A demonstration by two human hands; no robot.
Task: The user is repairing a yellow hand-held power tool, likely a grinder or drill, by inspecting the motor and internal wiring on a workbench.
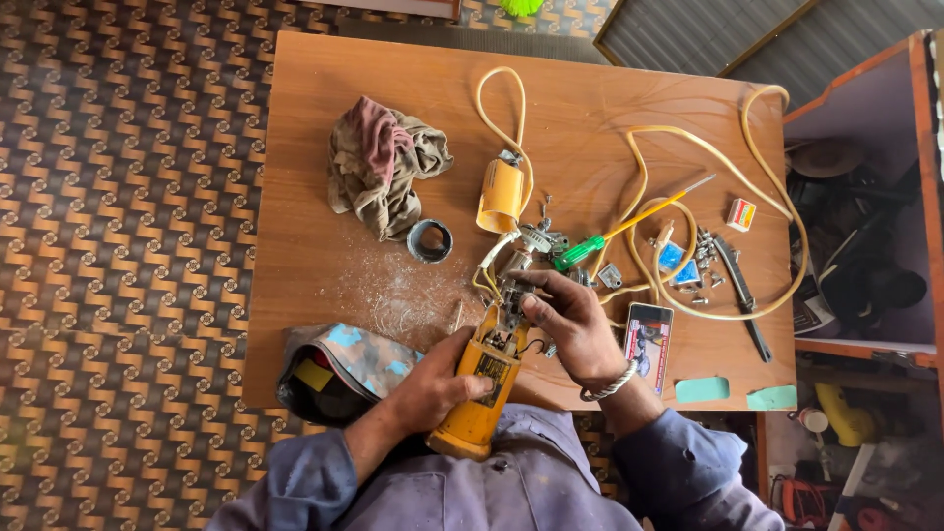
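Observation:
My left hand [433,385] grips the yellow body of a power tool [479,393], held upright against my lap at the table's near edge. My right hand [568,323] pinches the exposed metal parts and wires at the tool's open top end [508,295]. A detached yellow housing piece [500,195] lies further back on the wooden table [315,246], with a cream cable [777,197] looping from it across the right side. A green-handled screwdriver [580,252] lies just beyond my right hand.
A dirty rag [382,162], a dark ring [430,241], a patterned pouch [339,366], a small printed card [648,339], loose screws [702,251], a black tool [744,295] and a small box [741,213] lie about. Cluttered shelves [865,246] stand to the right.

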